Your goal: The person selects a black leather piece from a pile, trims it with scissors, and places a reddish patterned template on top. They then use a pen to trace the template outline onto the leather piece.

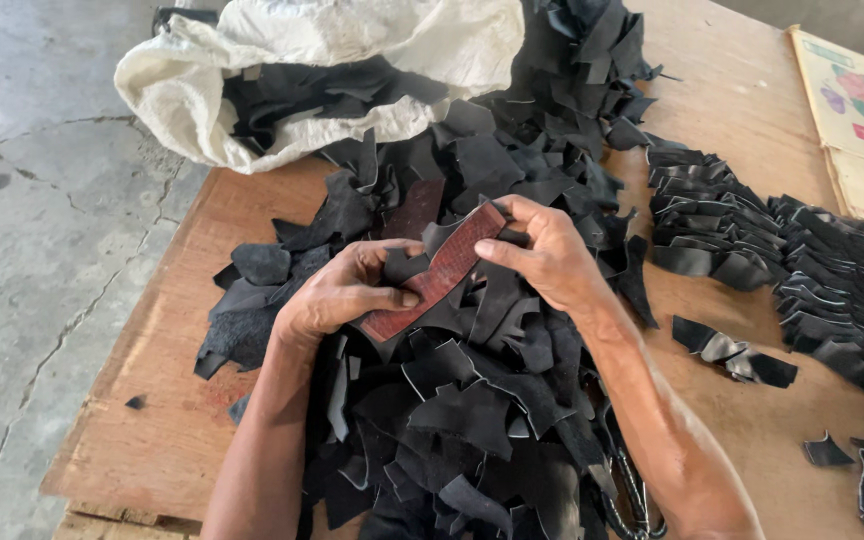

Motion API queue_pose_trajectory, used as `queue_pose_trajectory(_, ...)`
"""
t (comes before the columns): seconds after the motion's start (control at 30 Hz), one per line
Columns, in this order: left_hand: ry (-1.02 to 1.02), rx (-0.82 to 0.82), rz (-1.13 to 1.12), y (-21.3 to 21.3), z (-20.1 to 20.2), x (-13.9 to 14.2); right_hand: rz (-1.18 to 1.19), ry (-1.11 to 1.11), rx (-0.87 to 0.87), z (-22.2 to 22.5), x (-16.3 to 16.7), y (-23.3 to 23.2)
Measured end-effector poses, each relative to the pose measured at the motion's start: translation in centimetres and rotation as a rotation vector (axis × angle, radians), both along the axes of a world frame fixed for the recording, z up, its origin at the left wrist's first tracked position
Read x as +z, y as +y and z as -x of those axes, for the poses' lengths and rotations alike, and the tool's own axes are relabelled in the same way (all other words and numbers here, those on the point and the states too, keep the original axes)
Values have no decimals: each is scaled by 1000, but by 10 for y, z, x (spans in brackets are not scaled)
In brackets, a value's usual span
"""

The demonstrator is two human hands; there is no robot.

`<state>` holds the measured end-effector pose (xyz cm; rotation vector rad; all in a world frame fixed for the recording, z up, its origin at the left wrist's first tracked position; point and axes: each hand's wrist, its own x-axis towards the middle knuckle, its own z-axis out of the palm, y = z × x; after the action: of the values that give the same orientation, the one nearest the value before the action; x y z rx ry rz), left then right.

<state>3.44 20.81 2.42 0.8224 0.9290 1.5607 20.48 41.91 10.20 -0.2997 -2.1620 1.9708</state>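
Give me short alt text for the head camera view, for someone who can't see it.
Two bare hands, left hand and right hand, hold a curved reddish-brown template over a heap of black leather scraps on a wooden table. A white sack spills more scraps behind, and neatly stacked cut pieces lie to the right.

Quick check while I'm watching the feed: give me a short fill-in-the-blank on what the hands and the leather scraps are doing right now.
1. Both hands, the left hand and the right hand, hold a curved ____-coloured leather strip.
2. The pile of black leather scraps lies on a ____ table.
3. More scraps spill from a ____ sack at the table's far end.

Missing words: reddish-brown; wooden; white
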Motion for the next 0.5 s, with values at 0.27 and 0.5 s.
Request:
queue_pose_trajectory(0.27, 24, 18, 22, 3, -3, 0, -158, 47, -65, -2, -9, -1)
queue_pose_trajectory(0.5, 50, 36, 11, 3, -4, 0, -231, 57, -123, -1, -7, -4)
